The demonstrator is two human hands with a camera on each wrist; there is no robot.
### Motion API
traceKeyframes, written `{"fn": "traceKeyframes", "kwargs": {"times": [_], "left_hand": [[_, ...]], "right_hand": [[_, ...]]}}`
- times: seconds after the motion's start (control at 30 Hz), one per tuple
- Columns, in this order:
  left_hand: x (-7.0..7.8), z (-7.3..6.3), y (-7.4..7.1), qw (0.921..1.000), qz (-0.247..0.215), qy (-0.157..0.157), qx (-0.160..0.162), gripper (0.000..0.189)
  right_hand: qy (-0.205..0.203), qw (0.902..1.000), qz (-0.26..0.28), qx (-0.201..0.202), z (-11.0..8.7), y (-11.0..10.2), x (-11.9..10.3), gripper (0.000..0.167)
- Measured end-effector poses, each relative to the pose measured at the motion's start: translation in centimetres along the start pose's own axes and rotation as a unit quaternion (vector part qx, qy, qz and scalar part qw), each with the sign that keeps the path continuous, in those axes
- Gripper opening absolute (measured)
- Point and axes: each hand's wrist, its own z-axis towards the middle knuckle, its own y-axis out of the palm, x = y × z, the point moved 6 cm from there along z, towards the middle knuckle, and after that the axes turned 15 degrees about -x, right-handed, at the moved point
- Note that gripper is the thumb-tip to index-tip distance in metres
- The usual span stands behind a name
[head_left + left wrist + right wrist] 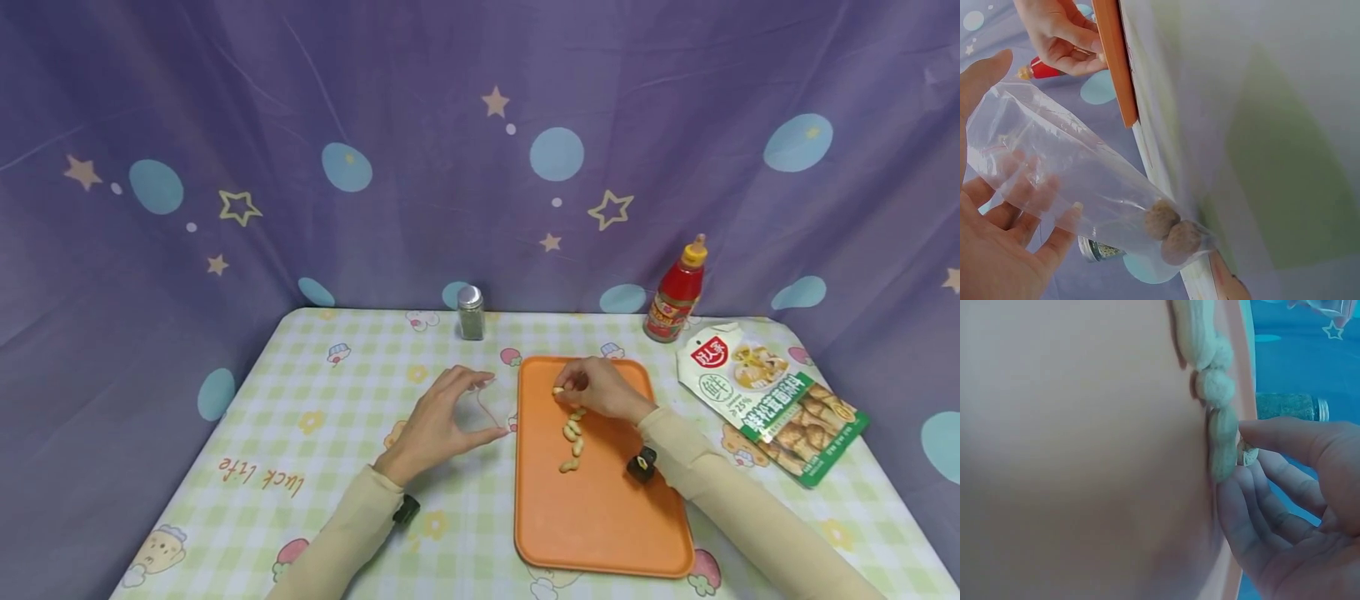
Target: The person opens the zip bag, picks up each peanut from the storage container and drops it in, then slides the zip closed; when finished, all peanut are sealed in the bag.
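My left hand [437, 423] holds a clear plastic bag [1094, 172] at its mouth, thumb and fingers spread apart with the film stretched between them. Two round, rough brown things [1172, 231] lie at the bag's bottom; their kind is unclear. At the far end of the orange tray [592, 533], my right hand [602, 392] pinches a peanut [558, 390] between thumb and fingers. Other unshelled peanuts [572, 432] lie in an uneven line down the tray's middle. In the right wrist view, one peanut [1224, 447] of that line sits right beside the fingertips.
A glass shaker [471, 315] with dark green contents stands at the table's back edge. Further right is a red sauce bottle [675, 296] with a yellow cap. Beside the tray lies a printed food packet [772, 400]. A checked cloth [262, 517] covers the table; a purple curtain hangs behind.
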Motion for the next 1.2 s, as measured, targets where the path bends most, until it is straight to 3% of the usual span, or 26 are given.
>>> {"fn": "traceKeyframes", "kwargs": {"times": [0.57, 1.2], "left_hand": [[0.1, -0.1, 0.2, 1.0, -0.001, 0.001, -0.001, 0.075], [0.3, -0.1, 0.3, 0.9999, -0.003, 0.009, -0.004, 0.077]], "right_hand": [[-0.085, 0.9956, -0.021, 0.034, -1.6, 2.2, -6.0, 0.008], [-0.119, 0.9916, 0.017, 0.048, -1.8, 3.0, -11.1, 0.009]]}}
